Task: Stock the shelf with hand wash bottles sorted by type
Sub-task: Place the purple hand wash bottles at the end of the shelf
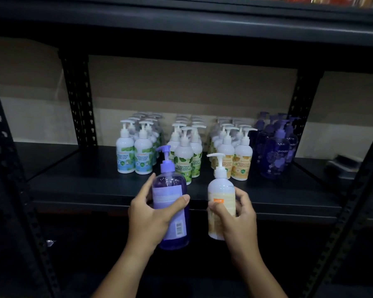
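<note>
Hands up front and both loaded: the left hand point(148, 218) wraps a purple bottle point(172, 203), thumb across its pale back label and fingers curled round the far side, lilac pump on top, barcode facing the camera; the right hand point(238, 216) grips a white bottle point(220, 203) with an orange-and-cream label, thumb on the front, fingers curled behind, white pump up. Both bottles are upright and held in the air just in front of the dark shelf point(95, 190), near its front lip, side by side and not touching. Back on the shelf, the stock stands in four neat blocks: blue-label mint bottles point(134, 155) on the left, green-label bottles point(186, 158) next, orange-label bottles point(235, 155) after those, and a cluster of dark purple bottles point(276, 151) at the right, close to a perforated black upright point(299, 97). Another upright point(80, 97) rises left of the mint block. Far right on the same shelf sits a blurred grey object point(342, 166), too unclear to name, and a pale wall shows behind it all
</note>
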